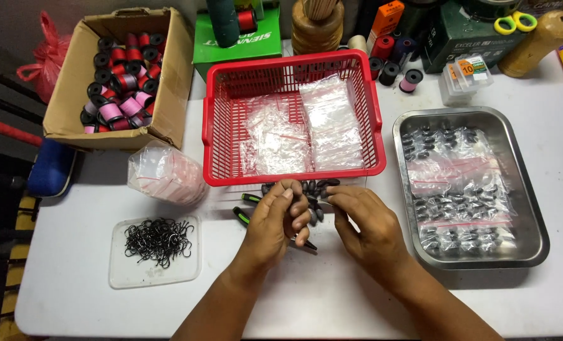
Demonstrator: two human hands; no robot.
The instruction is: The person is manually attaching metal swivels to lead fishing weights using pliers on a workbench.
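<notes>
Small dark oval lead sinkers point(311, 187) lie heaped just beyond both hands, left hand point(280, 222) curled, fingertips pinched on something too small to identify, right hand point(363, 221) likewise pinching nearer them.

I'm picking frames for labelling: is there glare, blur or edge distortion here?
Head view: sharp overall, evenly lit; glare on the steel tray rim and the clear bags in the red basket; soft shadows under both hands; table edges bow slightly, suggesting a wide lens.
</notes>
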